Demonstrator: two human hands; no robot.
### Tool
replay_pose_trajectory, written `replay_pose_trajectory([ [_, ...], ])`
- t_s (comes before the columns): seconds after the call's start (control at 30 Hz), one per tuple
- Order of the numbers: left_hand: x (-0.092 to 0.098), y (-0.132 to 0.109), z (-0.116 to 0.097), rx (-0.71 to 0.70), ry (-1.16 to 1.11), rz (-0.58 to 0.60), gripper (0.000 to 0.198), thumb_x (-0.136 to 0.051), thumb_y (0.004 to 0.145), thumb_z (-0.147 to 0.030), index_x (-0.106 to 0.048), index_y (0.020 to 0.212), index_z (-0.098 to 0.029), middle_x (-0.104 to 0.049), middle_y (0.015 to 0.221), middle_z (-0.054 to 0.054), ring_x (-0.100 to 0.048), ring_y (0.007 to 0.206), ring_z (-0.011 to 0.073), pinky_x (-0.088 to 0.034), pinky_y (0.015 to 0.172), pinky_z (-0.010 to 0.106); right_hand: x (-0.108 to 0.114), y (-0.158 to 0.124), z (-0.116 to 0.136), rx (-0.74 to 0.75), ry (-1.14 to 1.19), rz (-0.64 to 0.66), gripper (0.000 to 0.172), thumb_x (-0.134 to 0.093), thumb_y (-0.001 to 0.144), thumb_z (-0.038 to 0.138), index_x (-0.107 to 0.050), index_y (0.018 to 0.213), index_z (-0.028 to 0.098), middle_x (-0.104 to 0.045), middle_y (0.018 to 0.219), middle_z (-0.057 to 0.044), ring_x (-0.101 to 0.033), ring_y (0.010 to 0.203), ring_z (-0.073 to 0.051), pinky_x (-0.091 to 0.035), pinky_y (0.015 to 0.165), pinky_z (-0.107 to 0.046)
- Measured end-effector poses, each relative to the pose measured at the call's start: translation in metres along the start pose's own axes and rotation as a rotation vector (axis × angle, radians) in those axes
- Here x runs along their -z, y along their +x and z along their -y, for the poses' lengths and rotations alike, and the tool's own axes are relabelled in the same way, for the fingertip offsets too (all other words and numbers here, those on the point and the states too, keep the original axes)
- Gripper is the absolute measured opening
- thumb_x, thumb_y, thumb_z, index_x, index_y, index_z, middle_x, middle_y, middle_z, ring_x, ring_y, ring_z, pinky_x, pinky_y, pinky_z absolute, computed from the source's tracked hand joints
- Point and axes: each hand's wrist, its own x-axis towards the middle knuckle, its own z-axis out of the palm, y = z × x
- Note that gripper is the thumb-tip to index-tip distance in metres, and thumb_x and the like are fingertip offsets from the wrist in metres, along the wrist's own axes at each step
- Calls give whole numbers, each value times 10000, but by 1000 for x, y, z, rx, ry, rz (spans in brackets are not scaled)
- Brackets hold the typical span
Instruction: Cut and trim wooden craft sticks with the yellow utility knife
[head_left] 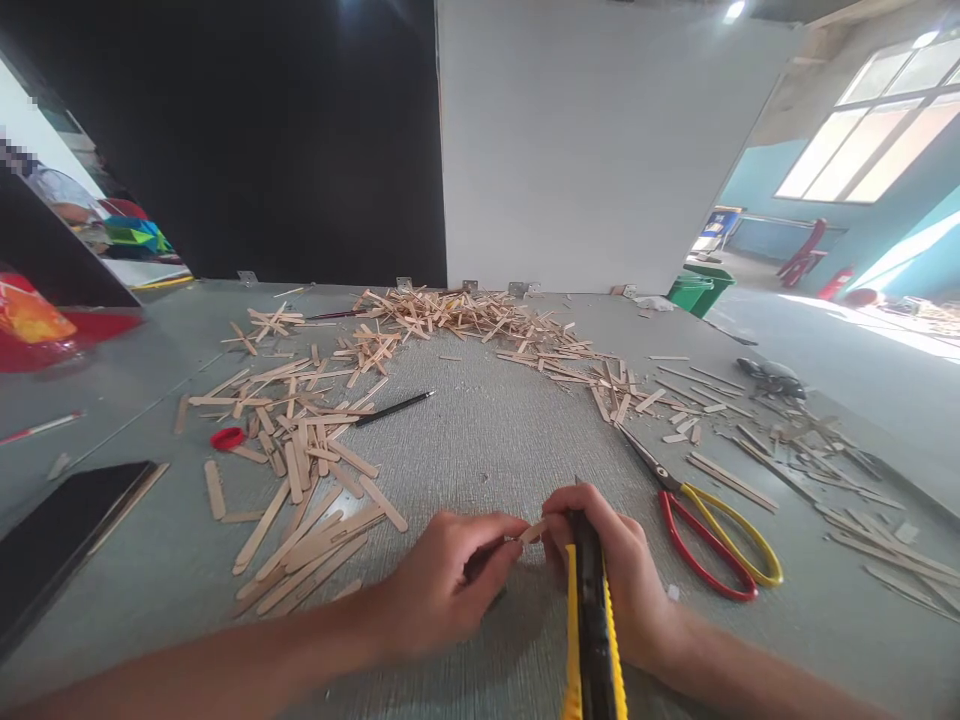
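Between thumb and fingers, my left hand [457, 575] pinches one end of a short piece of wooden craft stick [532, 532]. My right hand [619, 570] is closed around a yellow and black utility knife [592, 620], its tip pointing away from me. The right fingertips also touch the far end of the stick piece. Both hands hover close together over the near middle of the grey table [487, 450]. Scissors [697, 520] with one red and one yellow handle lie just right of my right hand. Loose craft sticks [322, 540] lie left of my left hand.
A heap of craft sticks [465, 315] arcs across the back. A black pen [394, 408] and a red ring [227, 438] lie on the left, near a dark board [67, 540]. Sticks and offcuts [825, 460] cover the right side. Black and white panels [585, 150] stand behind.
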Motion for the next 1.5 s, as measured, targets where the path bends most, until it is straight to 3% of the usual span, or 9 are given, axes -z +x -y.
replay_pose_trajectory([
  [0.13,-4,-2,9,-52,132,-126,297,-444,1128,-364,-672,1244,-211,-584,690,-44,-480,564,107,-372,573,247,1,2,2,-58,33,32,159,-546,976,121,-487,986,268,-483,728,66,-408,599,-120,-336,523,-249],
  [0.23,-1,-3,14,-247,343,-224,209,-479,1117,-250,-652,1225,-201,-727,834,17,-635,677,136,-457,655,269,1,4,3,-73,24,40,170,-551,957,103,-489,956,263,-463,714,72,-387,594,-114,-323,526,-249],
  [0.33,5,-2,12,-402,534,-250,176,-475,1100,-155,-642,1150,-182,-773,914,59,-713,773,178,-522,705,303,1,5,4,-101,61,48,143,-562,977,134,-498,936,256,-460,692,72,-386,589,-110,-322,518,-243],
  [0.43,8,-2,12,-501,711,-305,184,-495,1068,-93,-631,1151,-184,-798,1015,80,-750,838,209,-572,741,334,-1,5,8,-188,157,46,126,-591,1024,255,-516,922,246,-481,675,63,-403,566,-100,-317,471,-215],
  [0.63,5,-1,21,-727,972,-479,207,-556,994,-6,-664,1163,-58,-792,1059,158,-758,890,262,-616,742,377,-9,9,21,-460,507,34,385,-607,1019,581,-521,891,227,-555,718,49,-473,490,-57,-410,419,-165],
  [1.03,4,0,11,-771,1255,-454,248,-433,994,34,-667,1069,4,-798,970,200,-797,825,283,-669,688,365,-8,12,27,-384,506,101,395,-647,999,575,-519,877,221,-593,692,49,-560,440,-66,-430,388,-166],
  [1.13,0,2,11,-746,1394,-391,289,-404,951,76,-671,1048,24,-790,990,229,-799,840,297,-657,644,351,-8,13,28,-379,491,109,397,-651,993,581,-524,883,221,-589,667,51,-543,441,-68,-437,395,-172],
  [1.3,-3,3,11,-649,1551,-263,390,-365,885,127,-668,1110,31,-769,1057,209,-768,1012,303,-651,731,354,-9,11,22,-374,495,127,382,-628,1008,575,-507,888,233,-580,620,61,-543,443,-81,-438,408,-179],
  [1.5,-8,6,17,-613,1509,-314,408,-350,852,133,-639,1105,-6,-732,994,181,-738,924,277,-613,732,358,-9,9,20,-372,494,153,346,-642,1006,541,-511,906,237,-563,585,74,-533,438,-85,-419,414,-178],
])
